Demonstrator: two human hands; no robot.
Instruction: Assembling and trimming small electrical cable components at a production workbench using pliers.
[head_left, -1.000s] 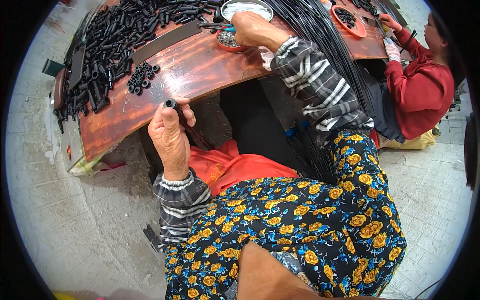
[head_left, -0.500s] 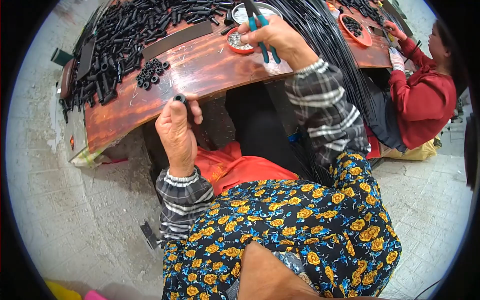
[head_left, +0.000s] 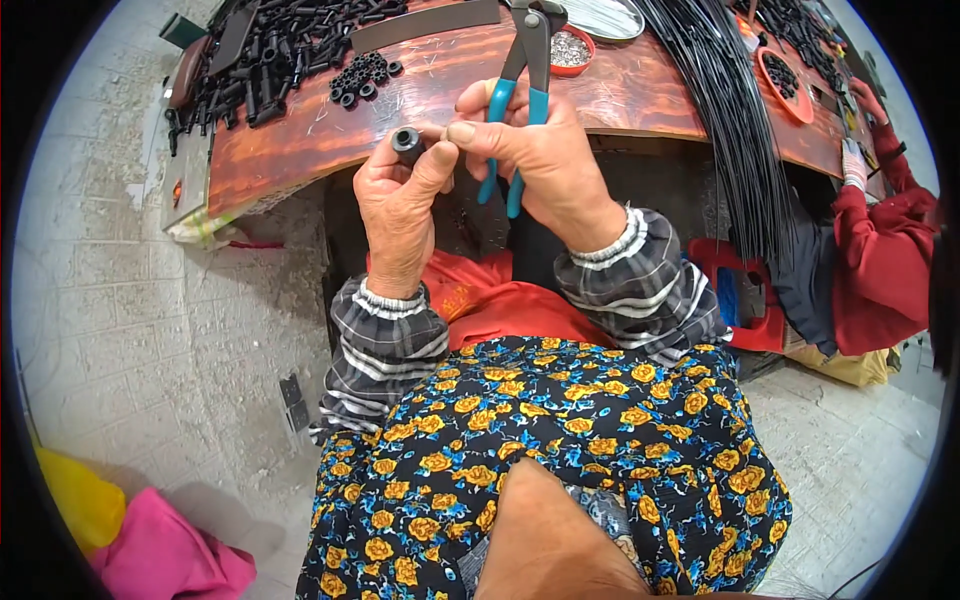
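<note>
My left hand [head_left: 397,225] is closed round a short black tubular part [head_left: 407,143], its round open end facing up. Beside it, my right hand [head_left: 560,170] carries pliers [head_left: 537,75] with teal handles, jaws pointing away from me. The right thumb and forefinger are pinched together right by the left fingertips; whatever lies between them is too small to make out. Both hands hover just off the near edge of the wooden table [head_left: 290,150]. A red dish [head_left: 572,69] of small silvery pieces stands beyond the pliers.
Short black rings [head_left: 365,75] lie grouped on the table, with a heap of black tubes [head_left: 265,70] behind. Long black cables [head_left: 735,130] hang over the edge at right. A co-worker in a red sweater [head_left: 880,270] sits there, near an orange dish [head_left: 785,85].
My right hand has come back from the red dish to my left hand, still carrying the pliers. The left hand, with the black part, has shifted slightly; the whole view has tilted downward.
</note>
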